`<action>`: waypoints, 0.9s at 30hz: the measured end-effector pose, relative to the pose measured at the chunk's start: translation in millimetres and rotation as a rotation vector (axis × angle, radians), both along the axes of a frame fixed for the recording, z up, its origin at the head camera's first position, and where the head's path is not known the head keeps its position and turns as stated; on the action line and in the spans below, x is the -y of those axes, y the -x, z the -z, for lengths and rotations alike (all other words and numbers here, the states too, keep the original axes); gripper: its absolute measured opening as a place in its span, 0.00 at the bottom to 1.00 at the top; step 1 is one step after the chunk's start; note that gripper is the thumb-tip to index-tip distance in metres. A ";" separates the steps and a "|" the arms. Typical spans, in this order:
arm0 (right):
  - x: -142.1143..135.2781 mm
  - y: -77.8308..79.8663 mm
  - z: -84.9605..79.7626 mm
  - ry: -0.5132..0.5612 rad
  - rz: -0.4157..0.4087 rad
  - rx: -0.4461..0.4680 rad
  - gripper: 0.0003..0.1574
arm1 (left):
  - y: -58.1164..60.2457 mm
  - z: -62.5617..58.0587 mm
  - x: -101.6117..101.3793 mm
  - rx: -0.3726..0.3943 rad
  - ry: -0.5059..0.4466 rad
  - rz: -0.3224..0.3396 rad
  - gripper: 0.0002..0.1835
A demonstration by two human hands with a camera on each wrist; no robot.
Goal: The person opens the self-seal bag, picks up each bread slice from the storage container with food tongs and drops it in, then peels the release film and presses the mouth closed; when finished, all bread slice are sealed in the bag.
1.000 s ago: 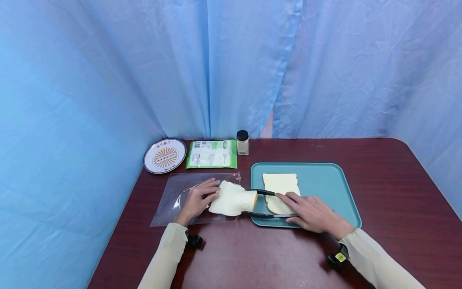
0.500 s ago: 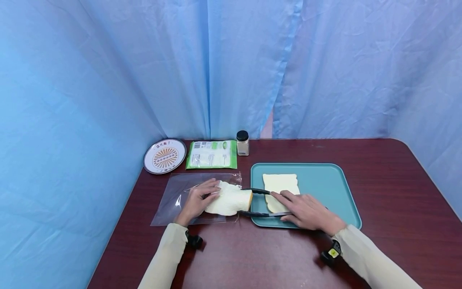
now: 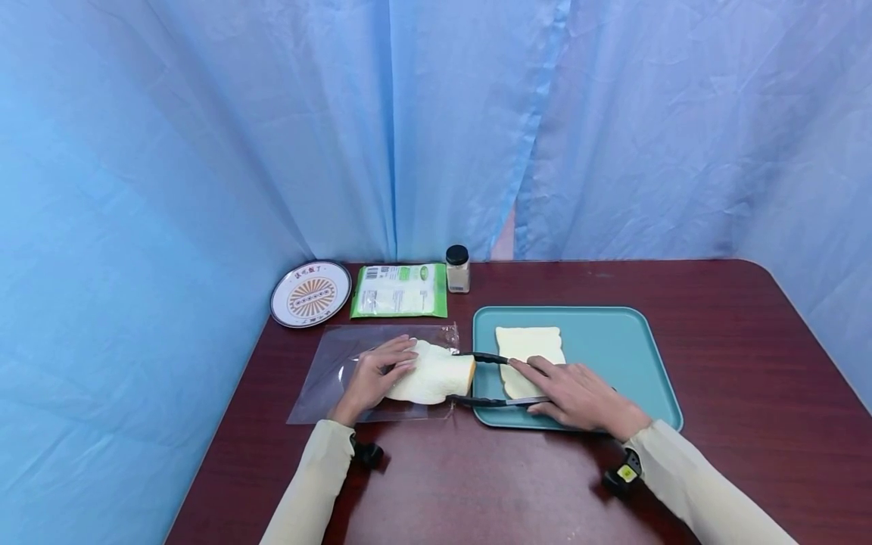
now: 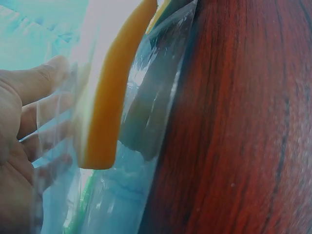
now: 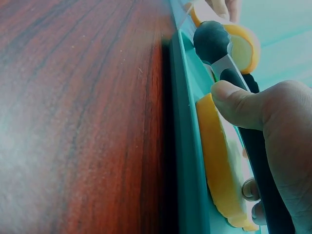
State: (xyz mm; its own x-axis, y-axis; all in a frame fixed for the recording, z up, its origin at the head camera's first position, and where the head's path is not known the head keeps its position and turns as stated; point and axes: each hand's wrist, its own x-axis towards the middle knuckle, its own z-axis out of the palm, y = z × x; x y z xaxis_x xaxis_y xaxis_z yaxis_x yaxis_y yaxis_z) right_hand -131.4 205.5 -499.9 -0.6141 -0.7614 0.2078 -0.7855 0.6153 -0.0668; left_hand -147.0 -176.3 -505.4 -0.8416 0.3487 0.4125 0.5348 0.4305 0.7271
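Right-hand grip is wrapped round a pair of tongs, with the thumb laid on the near arm and a finger on the far one. The black tips are pointed towards nine o'clock and set wide, one on each side of the end of a bread piece; whether both touch it cannot be told. This piece is placed at a clear plastic bag, its three o'clock end projecting past the bag's edge. How far it is enclosed by the film cannot be made out. Left hand's fingers are rested on its nine o'clock side, extended rather than curled, and in the left wrist view are seen partly through film.

Beneath the tongs, a second bread piece is laid at the nine o'clock side of a teal tray. Towards eleven o'clock from the bag, a patterned plate is set on the worktop; towards one o'clock, a green-and-white packet and a black-lidded jar are placed.
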 end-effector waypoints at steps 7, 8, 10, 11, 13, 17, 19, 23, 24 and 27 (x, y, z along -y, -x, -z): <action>1.1 1.0 -0.2 -0.002 0.007 -0.007 0.49 | -0.3 -1.5 -0.7 0.027 -0.030 0.000 0.12; 1.8 1.1 -0.6 -0.002 0.008 -0.006 0.49 | -0.4 -1.5 -0.9 0.024 -0.031 0.000 0.12; 3.2 1.3 -1.3 -0.006 0.006 -0.005 0.49 | -0.6 -1.8 -1.6 0.013 -0.023 -0.002 0.12; 4.0 1.3 -1.6 -0.009 0.007 -0.004 0.49 | -1.1 -2.6 -2.2 0.007 -0.020 -0.003 0.12; 5.8 1.5 -2.5 -0.014 0.006 -0.005 0.48 | -2.8 -6.3 -3.9 0.001 -0.015 -0.003 0.12; 9.9 2.0 -5.2 -0.019 -0.003 -0.014 0.48 | -9.3 -21.8 -8.0 0.006 -0.014 0.003 0.11; 11.7 2.5 -5.8 -0.018 -0.009 -0.016 0.48 | -11.7 -27.2 -9.1 0.007 -0.014 0.004 0.11; 15.2 3.6 -5.7 -0.015 -0.013 -0.008 0.48 | -9.3 -21.2 -7.5 -0.008 -0.007 -0.006 0.12; 16.0 4.1 -5.3 -0.015 -0.014 -0.005 0.48 | -7.7 -17.4 -6.5 -0.013 -0.006 -0.010 0.12; 18.1 5.3 -4.6 -0.017 -0.016 0.002 0.48 | -3.3 -7.6 -3.4 -0.018 -0.007 -0.014 0.12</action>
